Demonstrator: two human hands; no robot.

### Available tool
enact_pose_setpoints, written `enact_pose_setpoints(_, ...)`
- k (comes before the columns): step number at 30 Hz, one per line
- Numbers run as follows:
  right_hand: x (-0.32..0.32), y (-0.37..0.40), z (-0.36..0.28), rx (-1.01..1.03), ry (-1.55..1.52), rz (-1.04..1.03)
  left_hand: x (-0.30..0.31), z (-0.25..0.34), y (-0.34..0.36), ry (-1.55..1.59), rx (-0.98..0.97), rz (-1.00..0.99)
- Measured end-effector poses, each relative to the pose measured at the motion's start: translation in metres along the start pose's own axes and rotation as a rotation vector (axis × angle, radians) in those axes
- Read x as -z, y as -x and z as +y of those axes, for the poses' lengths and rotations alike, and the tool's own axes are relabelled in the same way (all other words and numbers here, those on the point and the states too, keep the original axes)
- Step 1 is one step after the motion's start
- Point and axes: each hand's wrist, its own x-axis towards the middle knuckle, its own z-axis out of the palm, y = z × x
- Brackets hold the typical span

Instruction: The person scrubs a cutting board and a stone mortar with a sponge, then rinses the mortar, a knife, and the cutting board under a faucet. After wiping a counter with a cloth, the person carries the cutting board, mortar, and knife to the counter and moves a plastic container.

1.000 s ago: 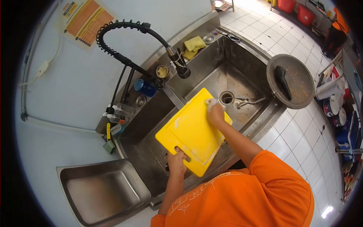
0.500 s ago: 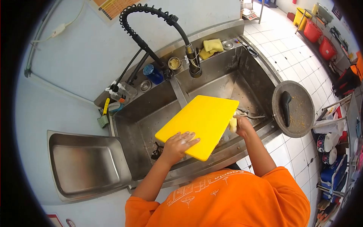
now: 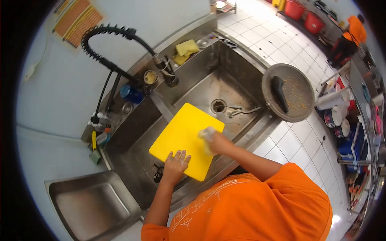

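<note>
A yellow cutting board [image 3: 181, 130] lies tilted over the sink's divider and near side. My left hand [image 3: 175, 166] rests on its lower left edge, fingers spread on the top face. My right hand [image 3: 219, 143], blurred, is closed around a pale yellow sponge [image 3: 207, 133] against the board's right part. Beyond the board, the right basin [image 3: 197, 88] shows its drain [image 3: 218, 106] and a metal utensil [image 3: 245, 111]. Part of the left basin [image 3: 136, 136] is hidden under the board, and a dark object [image 3: 158, 172] lies in it.
A black spring faucet [image 3: 108, 64] arches over the back ledge, near folded yellow sponges [image 3: 187, 48] and a blue container [image 3: 131, 93]. A round grey pan [image 3: 297, 96] sits at the right rim. On the left is a steel tray [image 3: 92, 205]. Another person [image 3: 354, 32] stands far off.
My right hand has come from beyond the board's right edge onto its top face with the sponge. The board is turned and tilted differently, and my view has shifted right.
</note>
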Motion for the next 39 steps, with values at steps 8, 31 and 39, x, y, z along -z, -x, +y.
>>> enact_pose_setpoints(8, -0.091, -0.047, 0.082, -0.220, 0.390, 0.081, 0.001, -0.002, -0.002, 0.011, -0.040, -0.043)
enact_pose_setpoints(31, 0.234, 0.029, 0.111, -0.528, 0.433, 0.734, -0.040, 0.009, -0.164, 0.124, 0.082, -0.236)
enact_pose_setpoints(39, 0.239, 0.024, 0.088, -0.597, 0.580, 0.625, -0.057, 0.014, -0.258, -0.021, 0.313, -0.491)
